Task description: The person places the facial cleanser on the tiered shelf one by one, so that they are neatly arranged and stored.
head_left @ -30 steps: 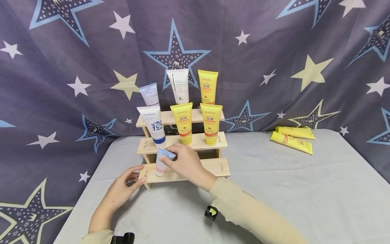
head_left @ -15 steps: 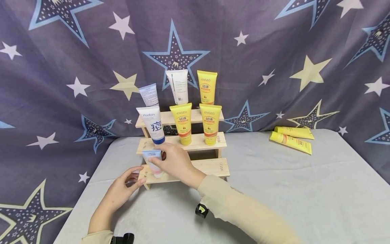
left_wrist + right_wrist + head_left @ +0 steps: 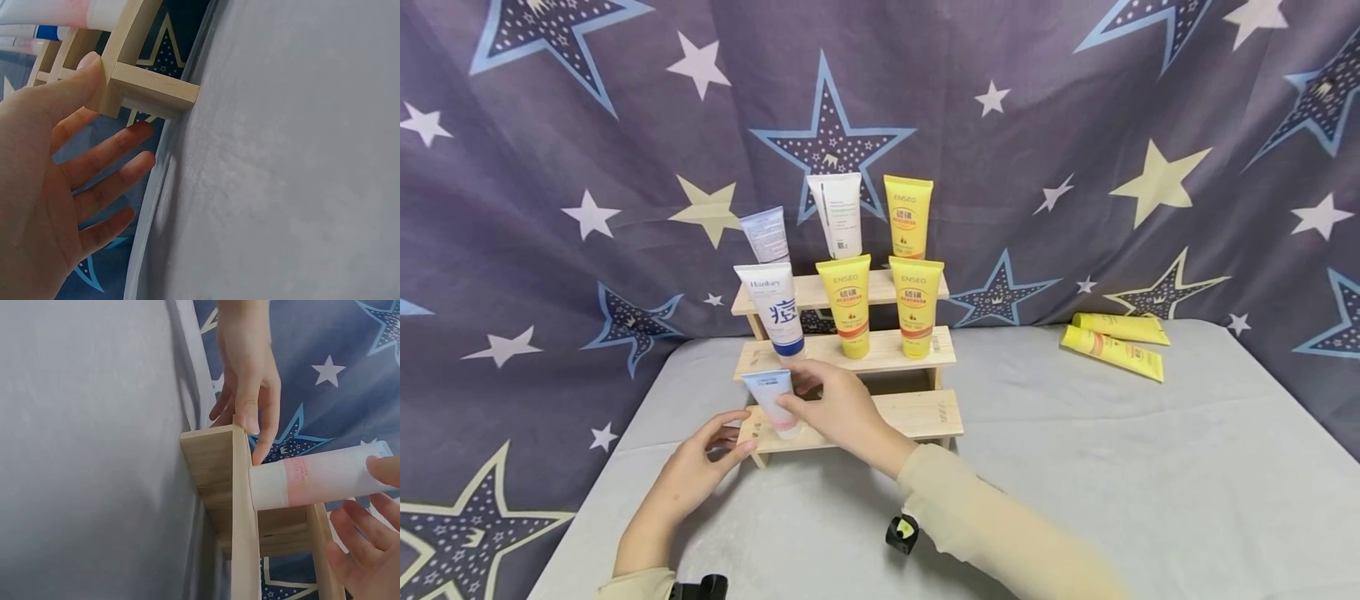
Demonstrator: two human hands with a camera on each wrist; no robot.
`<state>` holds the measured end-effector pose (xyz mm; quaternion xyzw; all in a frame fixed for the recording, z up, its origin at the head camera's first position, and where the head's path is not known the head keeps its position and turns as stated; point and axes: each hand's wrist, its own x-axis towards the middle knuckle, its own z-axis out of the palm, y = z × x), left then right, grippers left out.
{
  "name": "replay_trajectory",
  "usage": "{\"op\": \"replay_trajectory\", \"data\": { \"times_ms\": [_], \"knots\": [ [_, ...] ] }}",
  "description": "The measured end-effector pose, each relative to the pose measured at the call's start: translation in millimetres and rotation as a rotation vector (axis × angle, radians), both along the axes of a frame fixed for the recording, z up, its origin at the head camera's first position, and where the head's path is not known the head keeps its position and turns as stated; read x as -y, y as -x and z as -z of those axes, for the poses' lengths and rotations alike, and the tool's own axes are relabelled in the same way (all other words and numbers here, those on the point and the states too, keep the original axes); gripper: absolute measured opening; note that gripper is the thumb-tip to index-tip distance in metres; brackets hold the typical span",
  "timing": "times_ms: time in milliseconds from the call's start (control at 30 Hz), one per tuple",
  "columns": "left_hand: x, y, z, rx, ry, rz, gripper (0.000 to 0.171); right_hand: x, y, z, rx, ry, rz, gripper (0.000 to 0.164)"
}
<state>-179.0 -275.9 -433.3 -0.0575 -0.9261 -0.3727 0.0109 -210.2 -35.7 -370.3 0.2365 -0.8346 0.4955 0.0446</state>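
A small tube (image 3: 771, 400), pale blue at the crimped end and pink towards its white cap, stands cap-down on the lowest step of a wooden tiered display stand (image 3: 917, 412), at its left end. Beside the tube is my right hand (image 3: 842, 408), thumb at its edge and fingers spread loosely; the right wrist view shows those fingers apart from the tube (image 3: 331, 478). My left hand (image 3: 696, 467) holds the left end of the lowest step between thumb and index finger. Its other fingers extend past the stand in the left wrist view.
On the middle step stand a white-and-blue tube (image 3: 772, 304) and two yellow tubes (image 3: 848, 308). A bluish tube (image 3: 766, 233), a white tube (image 3: 841, 215) and another yellow one (image 3: 910, 217) occupy the top step. Two yellow tubes (image 3: 1116, 350) lie on the grey cloth (image 3: 1075, 483), right.
The pink-and-blue tube went left along the lowest step and straightened up. My right hand followed it, then loosened and drew slightly right. My left hand stayed at the stand.
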Motion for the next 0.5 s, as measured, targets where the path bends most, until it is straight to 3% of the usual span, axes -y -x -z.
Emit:
{"op": "replay_trajectory", "data": {
  "times_ms": [500],
  "knots": [
    [1, 1.3, 2.9, -0.022, 0.004, 0.001, 0.053, -57, -20.5, 6.9, -0.044, 0.184, -0.073, 0.031]
  ]
}}
